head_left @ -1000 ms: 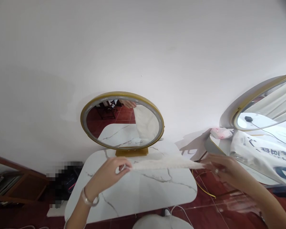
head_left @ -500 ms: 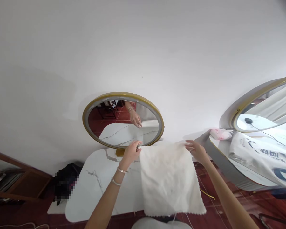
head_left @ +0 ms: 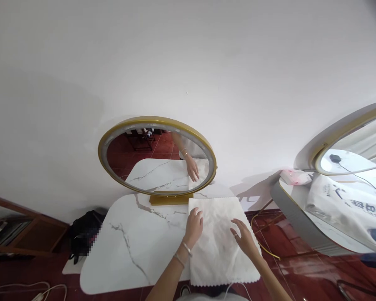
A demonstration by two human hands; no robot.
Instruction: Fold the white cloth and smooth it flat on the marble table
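Note:
A white cloth (head_left: 217, 251) with scalloped edges lies spread over the right part of a white marbled tabletop (head_left: 113, 251). Its front edge reaches the table's near side. My left hand (head_left: 194, 228), with two bracelets at the wrist, is over the cloth's left side, fingers stretched out. Toward the cloth's right side is my right hand (head_left: 242, 238), a ring on one finger, its fingers apart. Neither hand grips the cloth; whether the fingertips touch it, I cannot tell. Behind the cloth stands an oval mirror (head_left: 158, 159) with a gold frame, reflecting one hand and the table.
To the right, a second table (head_left: 319, 228) bears a white printed cloth bag (head_left: 347, 205), a pink-and-white packet (head_left: 296, 177) and another gold-framed mirror (head_left: 324, 150). A black bag (head_left: 86, 232) and a wooden shelf (head_left: 21, 234) are at left. Cables (head_left: 40, 288) lie on the red floor.
Both hands have let go of the cloth's far corners and moved nearer to me and inward over it. The cloth now lies flat on the table. The view has shifted slightly.

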